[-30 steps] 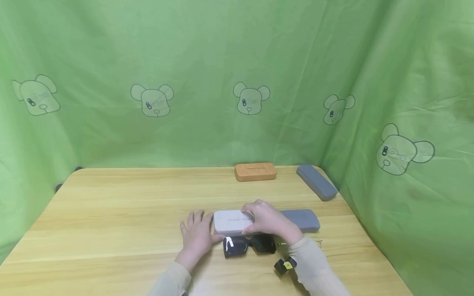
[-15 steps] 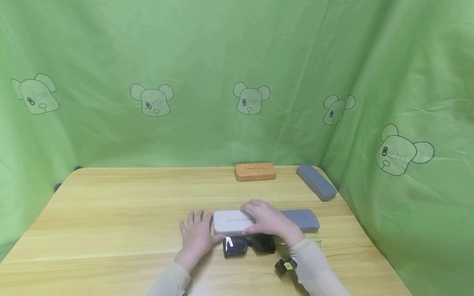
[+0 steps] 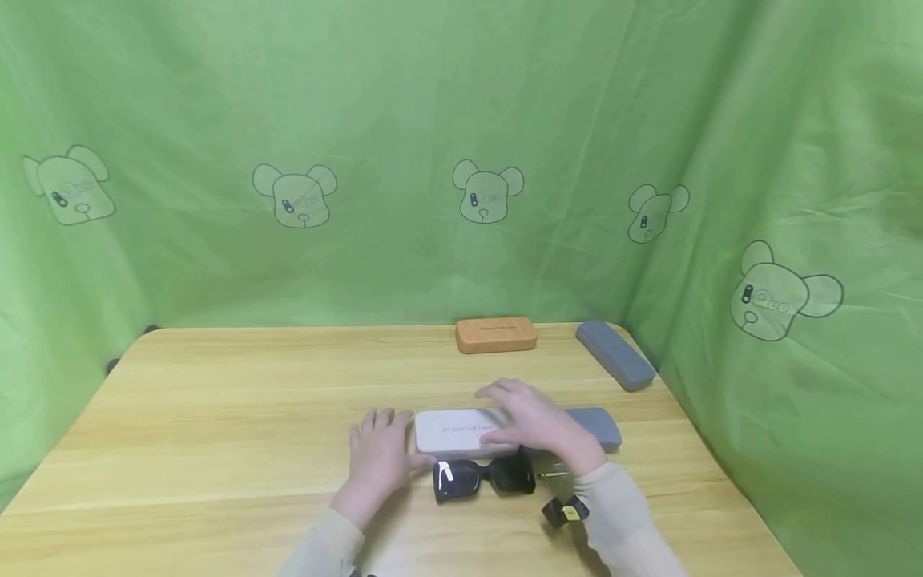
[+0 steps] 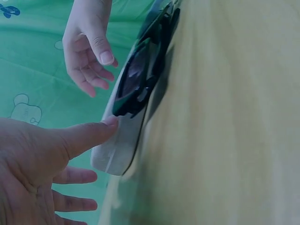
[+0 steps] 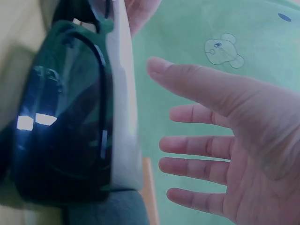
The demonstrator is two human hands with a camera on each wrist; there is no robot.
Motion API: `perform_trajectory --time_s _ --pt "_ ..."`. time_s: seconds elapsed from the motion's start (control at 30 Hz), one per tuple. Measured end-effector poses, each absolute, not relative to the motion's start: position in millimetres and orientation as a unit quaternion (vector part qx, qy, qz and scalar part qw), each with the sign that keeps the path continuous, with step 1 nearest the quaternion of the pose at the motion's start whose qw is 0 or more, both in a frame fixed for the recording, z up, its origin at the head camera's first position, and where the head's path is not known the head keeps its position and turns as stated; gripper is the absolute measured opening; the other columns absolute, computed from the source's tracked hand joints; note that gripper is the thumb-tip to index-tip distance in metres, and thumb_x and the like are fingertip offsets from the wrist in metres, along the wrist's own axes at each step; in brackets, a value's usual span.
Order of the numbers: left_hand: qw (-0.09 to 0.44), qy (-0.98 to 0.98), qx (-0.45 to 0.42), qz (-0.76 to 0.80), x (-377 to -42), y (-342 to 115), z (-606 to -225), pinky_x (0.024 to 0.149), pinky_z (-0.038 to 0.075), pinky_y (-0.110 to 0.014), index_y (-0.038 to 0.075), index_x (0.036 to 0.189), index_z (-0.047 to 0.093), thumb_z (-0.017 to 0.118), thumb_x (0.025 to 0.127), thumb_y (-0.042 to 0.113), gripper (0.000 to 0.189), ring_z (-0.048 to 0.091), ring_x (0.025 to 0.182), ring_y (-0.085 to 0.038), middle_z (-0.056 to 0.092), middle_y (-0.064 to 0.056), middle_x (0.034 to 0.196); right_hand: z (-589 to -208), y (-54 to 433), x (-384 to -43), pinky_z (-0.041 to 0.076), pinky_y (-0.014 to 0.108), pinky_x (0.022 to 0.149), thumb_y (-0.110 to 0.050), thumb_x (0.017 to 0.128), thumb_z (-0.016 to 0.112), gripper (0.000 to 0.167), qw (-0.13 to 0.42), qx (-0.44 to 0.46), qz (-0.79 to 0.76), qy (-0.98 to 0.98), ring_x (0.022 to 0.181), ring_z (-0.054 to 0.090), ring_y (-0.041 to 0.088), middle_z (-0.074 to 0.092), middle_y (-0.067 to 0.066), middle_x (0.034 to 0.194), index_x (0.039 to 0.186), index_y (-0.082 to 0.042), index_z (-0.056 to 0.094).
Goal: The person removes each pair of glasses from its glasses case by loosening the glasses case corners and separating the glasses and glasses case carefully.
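A white glasses case [image 3: 450, 433] lies closed on the table, with black sunglasses [image 3: 513, 476] along its near side. My left hand [image 3: 378, 457] is at the case's left end, fingers spread; in the left wrist view its thumb [image 4: 91, 136] reaches the case near the sunglasses. Above the case's right part hovers my right hand [image 3: 537, 418], holding nothing. The right wrist view shows its fingers [image 5: 197, 145] extended and apart from the case. A blue-grey glasses case [image 3: 598, 429] adjoins on the right, partly behind my right hand. A thin metal eyeglass temple [image 3: 554, 475] shows beside the sunglasses; my forearm hides the rest.
An orange-brown glasses case [image 3: 496, 335] lies at the table's back edge. Another blue-grey glasses case [image 3: 615, 355] is angled at the back right corner. Green curtains [image 3: 389, 264] stand behind and on both sides of the wooden table [image 3: 216, 417].
My right hand has let go of the white case and risen slightly to the right, fingers opening. The left hand has barely moved; the cases and sunglasses stay in place.
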State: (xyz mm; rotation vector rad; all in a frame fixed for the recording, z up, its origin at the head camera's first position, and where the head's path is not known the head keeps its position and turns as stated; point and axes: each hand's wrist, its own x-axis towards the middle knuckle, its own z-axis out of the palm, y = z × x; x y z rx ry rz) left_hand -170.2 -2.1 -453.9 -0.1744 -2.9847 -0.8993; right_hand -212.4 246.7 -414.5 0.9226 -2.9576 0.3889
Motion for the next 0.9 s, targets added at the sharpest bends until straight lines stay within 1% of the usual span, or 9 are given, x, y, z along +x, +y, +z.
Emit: perform_trajectory --time_s 0.1,0.27,0.5,0.6,0.73,0.9 --pt "0.01 -0.955 -0.064 -0.288 -169.3 -3.4 -449.4 0.114 0.022 -0.07 0.006 0.133 0.056 0.083 0.068 0.045 0.081 0.036 0.136 -0.05 0.049 -0.024 0.143 -409.5 251.4 -213.0 0.052 0.047 0.098 -0.044 0.075 0.08 0.067 0.012 0.29 0.127 -0.948 0.113 0.062 0.028 0.064 0.009 0.126 0.13 -0.012 0.059" --pt "0.018 -0.958 -0.069 -0.279 -169.3 -5.0 -441.9 0.111 0.025 -0.072 0.007 0.131 0.057 0.081 0.069 0.047 0.078 0.042 0.134 -0.047 0.052 -0.022 0.14 -399.3 260.8 -212.6 0.051 0.049 0.098 -0.043 0.079 0.078 0.064 0.027 0.28 0.137 -0.95 0.113 0.062 0.03 0.065 0.011 0.124 0.13 -0.01 0.059" --pt "0.028 -0.96 -0.058 -0.273 -169.9 -6.0 -436.5 0.109 0.026 -0.073 0.01 0.131 0.058 0.07 0.083 0.048 0.063 0.051 0.128 -0.041 0.057 -0.018 0.138 -389.1 278.7 -214.2 0.047 0.052 0.104 -0.042 0.081 0.075 0.064 0.047 0.251 0.152 -0.955 0.119 0.06 0.033 0.063 0.013 0.13 0.132 -0.008 0.058" --pt "0.05 -0.959 -0.058 -0.274 -170.4 -5.7 -435.4 0.108 0.031 -0.07 0.011 0.13 0.059 0.067 0.086 0.047 0.057 0.056 0.123 -0.039 0.06 -0.017 0.135 -386.7 288.4 -214.9 0.046 0.054 0.104 -0.041 0.08 0.077 0.064 0.061 0.235 0.167 -0.955 0.12 0.059 0.035 0.063 0.015 0.13 0.131 -0.008 0.058" --pt "0.094 -0.953 -0.067 -0.281 -171.9 -3.3 -435.0 0.106 0.038 -0.065 0.012 0.126 0.062 0.065 0.09 0.043 0.048 0.061 0.118 -0.036 0.064 -0.013 0.129 -385.1 301.9 -217.2 0.047 0.055 0.103 -0.037 0.081 0.076 0.061 0.08 0.222 0.177 -0.955 0.118 0.059 0.036 0.063 0.017 0.128 0.13 -0.006 0.058" --pt "0.141 -0.945 -0.081 -0.284 -172.3 0.4 -434.5 0.106 0.039 -0.063 0.014 0.121 0.065 0.065 0.091 0.039 0.039 0.062 0.116 -0.032 0.068 -0.009 0.123 -381.5 313.7 -219.9 0.048 0.054 0.101 -0.034 0.085 0.074 0.057 0.094 0.209 0.18 -0.956 0.116 0.06 0.037 0.063 0.018 0.129 0.131 -0.004 0.057"
